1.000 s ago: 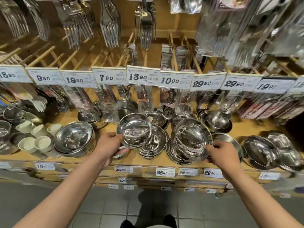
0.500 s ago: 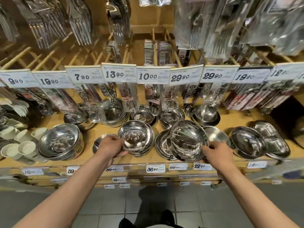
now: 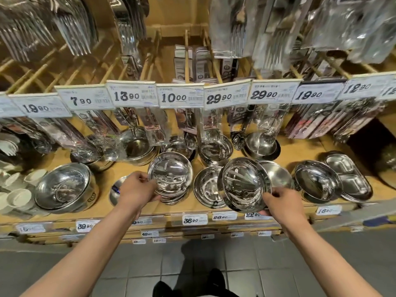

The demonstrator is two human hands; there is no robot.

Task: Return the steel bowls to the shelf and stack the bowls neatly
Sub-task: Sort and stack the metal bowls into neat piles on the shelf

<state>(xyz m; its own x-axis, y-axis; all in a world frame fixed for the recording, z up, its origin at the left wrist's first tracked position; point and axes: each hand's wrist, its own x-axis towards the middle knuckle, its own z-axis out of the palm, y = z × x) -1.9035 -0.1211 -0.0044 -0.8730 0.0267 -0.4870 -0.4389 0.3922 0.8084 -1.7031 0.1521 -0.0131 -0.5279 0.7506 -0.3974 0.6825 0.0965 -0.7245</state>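
Our left hand has lowered its bowl onto the shelf stack, fingers still gripping; at 3 o'clock, our right hand grips a tilted bowl, next to stack.

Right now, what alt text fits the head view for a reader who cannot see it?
A person's left hand holds a steel bowl atop a stack of bowls on a wooden shop shelf, while the right hand holds a second, tilted bowl above the shelf's front. Price tags and packaged cutlery hang above.
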